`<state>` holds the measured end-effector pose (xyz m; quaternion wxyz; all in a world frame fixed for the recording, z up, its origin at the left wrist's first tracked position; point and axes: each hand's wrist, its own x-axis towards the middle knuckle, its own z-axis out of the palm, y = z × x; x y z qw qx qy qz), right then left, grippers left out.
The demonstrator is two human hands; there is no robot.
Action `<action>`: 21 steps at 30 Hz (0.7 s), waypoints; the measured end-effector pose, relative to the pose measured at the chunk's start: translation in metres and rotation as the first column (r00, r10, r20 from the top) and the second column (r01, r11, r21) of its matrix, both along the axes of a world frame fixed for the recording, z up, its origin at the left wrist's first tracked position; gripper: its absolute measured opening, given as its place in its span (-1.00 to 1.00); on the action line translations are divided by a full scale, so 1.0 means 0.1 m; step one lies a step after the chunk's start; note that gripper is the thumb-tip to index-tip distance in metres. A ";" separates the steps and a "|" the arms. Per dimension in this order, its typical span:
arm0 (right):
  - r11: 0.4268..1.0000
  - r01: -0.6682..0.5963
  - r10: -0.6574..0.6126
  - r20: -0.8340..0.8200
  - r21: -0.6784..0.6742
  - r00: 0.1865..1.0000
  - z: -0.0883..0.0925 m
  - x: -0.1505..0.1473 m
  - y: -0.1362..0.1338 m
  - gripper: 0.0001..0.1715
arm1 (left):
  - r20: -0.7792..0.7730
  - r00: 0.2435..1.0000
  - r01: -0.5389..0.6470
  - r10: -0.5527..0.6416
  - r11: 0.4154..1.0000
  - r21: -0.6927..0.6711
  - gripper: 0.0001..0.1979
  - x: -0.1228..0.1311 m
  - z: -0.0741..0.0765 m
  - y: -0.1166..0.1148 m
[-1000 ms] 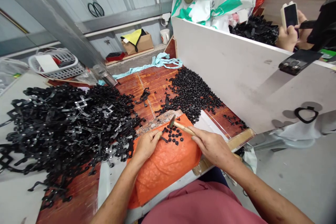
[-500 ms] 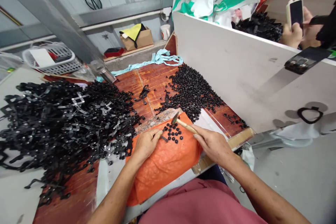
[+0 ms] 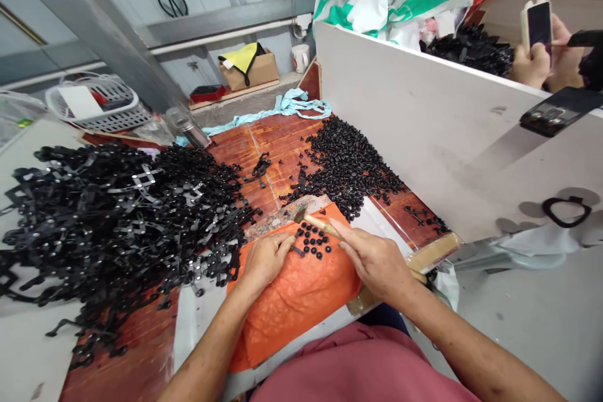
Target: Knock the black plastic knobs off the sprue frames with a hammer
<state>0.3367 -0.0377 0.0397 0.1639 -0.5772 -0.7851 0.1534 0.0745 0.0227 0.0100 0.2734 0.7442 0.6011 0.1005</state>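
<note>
My right hand (image 3: 379, 264) is wrapped round the light wooden handle of a hammer (image 3: 322, 225). The hammer's dark head is over the orange cloth's far edge, close to my left fingertips; whether it touches anything I cannot tell. With thumb and fingers pinched, my left hand (image 3: 267, 259) holds a small black linkage part (image 3: 298, 252), mostly hidden by the fingers. Beside it, several round black caps (image 3: 313, 241) lie on the orange cloth (image 3: 296, 301). A speckled stone slab (image 3: 271, 225) shows beyond the cloth.
At left lies a big heap of black linkages (image 3: 122, 213). Small black pins (image 3: 348, 163) are piled behind the cloth. A white partition (image 3: 424, 119) stands at right; beyond it another person's hands (image 3: 532, 63) hold a phone. A plastic basket (image 3: 98, 110) sits far left.
The hammer head has moved left and slightly down, nearer my left fingertips, as my right hand shifted left. My left hand still pinches the linkage part. The whole view has shifted slightly.
</note>
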 end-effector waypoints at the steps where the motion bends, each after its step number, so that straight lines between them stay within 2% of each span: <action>1: 1.000 -0.014 0.015 0.058 -0.019 0.998 -0.01 -0.02 0.01 -0.37 | 0.003 1.000 0.004 -0.004 1.000 -0.003 -0.55 0.00 0.00 0.00; 3: 0.999 -0.020 0.024 0.129 -0.032 0.991 -0.03 -0.04 0.01 -0.37 | 0.009 1.000 0.013 -0.013 1.000 -0.008 -0.56 0.00 0.01 -0.01; 7: 1.000 0.007 -0.010 0.098 0.031 0.995 -0.03 -0.07 0.01 -0.38 | 0.015 1.000 0.011 -0.011 1.000 0.002 -0.54 0.01 0.00 -0.01; 11: 0.998 -0.036 0.046 0.230 -0.048 0.972 0.04 -0.13 0.04 -0.33 | -0.038 0.999 0.022 -0.022 1.000 -0.010 -0.56 0.03 0.00 -0.01; 14: 0.999 -0.032 0.034 0.082 -0.024 0.996 0.06 -0.10 0.08 -0.35 | -0.021 1.000 -0.013 0.013 1.000 0.001 -0.64 -0.01 0.04 -0.03; 16: 0.999 0.048 -0.048 -0.092 -0.003 0.995 0.02 -0.02 0.08 -0.39 | 0.089 0.994 -0.064 0.062 0.998 0.013 -0.67 -0.06 0.09 -0.07; 18: 0.990 0.140 -0.139 -0.210 -0.010 0.968 -0.06 0.11 0.05 -0.42 | 0.234 0.970 -0.067 0.062 0.998 0.017 -0.56 -0.12 0.14 -0.13; 21: 0.979 0.194 -0.203 -0.249 -0.062 0.947 -0.22 0.30 -0.06 -0.44 | 0.386 0.922 -0.016 0.031 0.999 -0.041 -0.53 -0.16 0.21 -0.24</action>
